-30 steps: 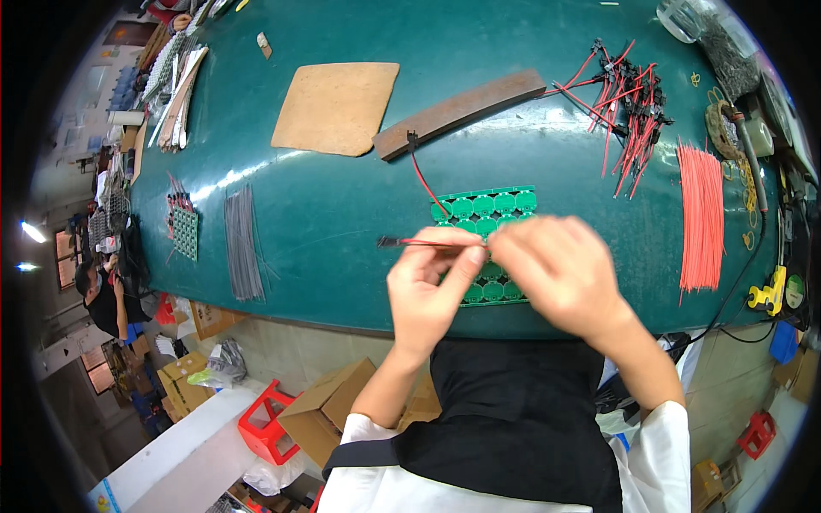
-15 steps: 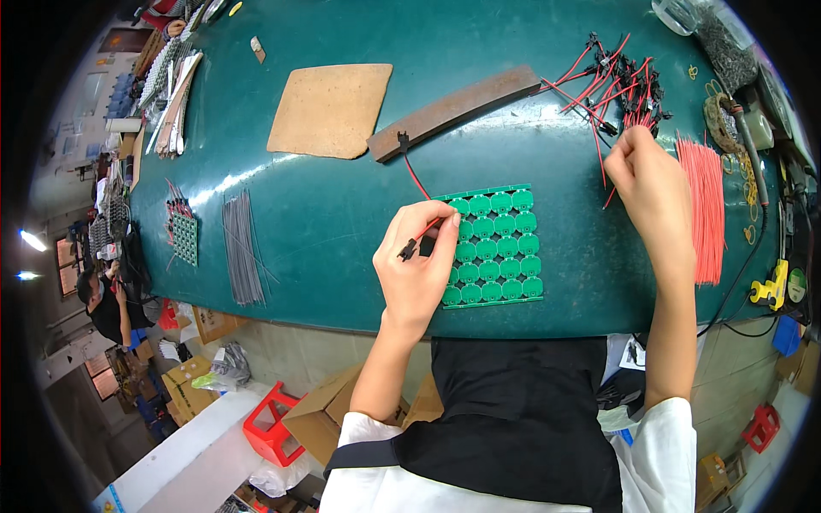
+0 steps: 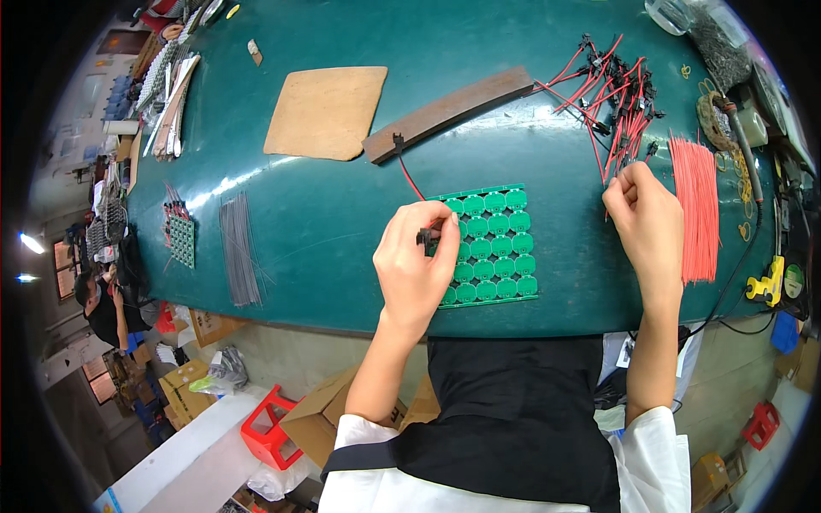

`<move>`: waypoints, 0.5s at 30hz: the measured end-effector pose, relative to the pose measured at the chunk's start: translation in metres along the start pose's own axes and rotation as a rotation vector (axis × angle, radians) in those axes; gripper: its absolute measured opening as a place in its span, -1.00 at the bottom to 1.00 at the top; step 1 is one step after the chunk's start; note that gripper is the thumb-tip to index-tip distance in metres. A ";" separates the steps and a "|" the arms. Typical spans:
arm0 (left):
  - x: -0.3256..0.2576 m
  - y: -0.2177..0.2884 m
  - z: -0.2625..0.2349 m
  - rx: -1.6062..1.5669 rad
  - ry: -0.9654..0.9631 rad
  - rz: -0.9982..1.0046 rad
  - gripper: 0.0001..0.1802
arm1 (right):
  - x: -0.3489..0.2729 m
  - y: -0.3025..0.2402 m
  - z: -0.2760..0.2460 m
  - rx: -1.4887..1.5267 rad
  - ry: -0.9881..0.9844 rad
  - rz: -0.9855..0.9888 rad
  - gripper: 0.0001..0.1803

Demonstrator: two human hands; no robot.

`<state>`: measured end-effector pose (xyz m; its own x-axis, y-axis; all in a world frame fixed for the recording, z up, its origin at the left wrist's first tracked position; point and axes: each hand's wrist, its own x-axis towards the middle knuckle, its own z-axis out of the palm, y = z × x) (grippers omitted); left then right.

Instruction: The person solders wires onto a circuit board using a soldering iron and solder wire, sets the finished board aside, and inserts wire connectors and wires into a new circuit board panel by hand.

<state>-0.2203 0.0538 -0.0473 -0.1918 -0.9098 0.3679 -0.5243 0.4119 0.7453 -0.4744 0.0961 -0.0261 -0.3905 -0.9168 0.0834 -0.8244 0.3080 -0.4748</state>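
A green circuit board panel (image 3: 494,244) of round sections lies on the teal table (image 3: 342,214). My left hand (image 3: 415,269) rests on the panel's left edge, pinching a black connector (image 3: 423,237) on a red wire (image 3: 409,178). That wire runs up to a second black plug near the brown strip. My right hand (image 3: 646,214) hovers right of the panel, fingers closed on a thin red wire pulled from the pile of red wires with black connectors (image 3: 616,98).
A tan mat (image 3: 325,111) and a brown strip (image 3: 449,111) lie behind the panel. Straight red wires (image 3: 694,209) sit at the right, grey wires (image 3: 239,256) and a small green board (image 3: 181,239) at the left. Another person (image 3: 103,299) sits far left.
My right hand left the panel, reached up to the connector wire pile, and has now drawn back down a little with a wire. My left hand stayed on the panel holding the connector.
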 end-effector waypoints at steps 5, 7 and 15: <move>0.003 0.000 0.004 0.060 0.018 0.085 -0.84 | -0.014 0.001 -0.006 0.347 0.144 -0.050 -0.92; 0.004 0.001 0.004 0.087 0.002 0.070 -0.82 | -0.023 -0.002 -0.011 0.676 0.116 0.075 -0.91; 0.000 0.002 0.004 0.130 0.035 0.033 -0.71 | -0.058 -0.036 0.015 1.114 -0.034 -0.114 -0.95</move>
<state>-0.2252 0.0542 -0.0478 -0.1824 -0.8928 0.4118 -0.6220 0.4291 0.6549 -0.4156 0.1346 -0.0271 -0.3105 -0.9369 0.1605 -0.0214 -0.1619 -0.9866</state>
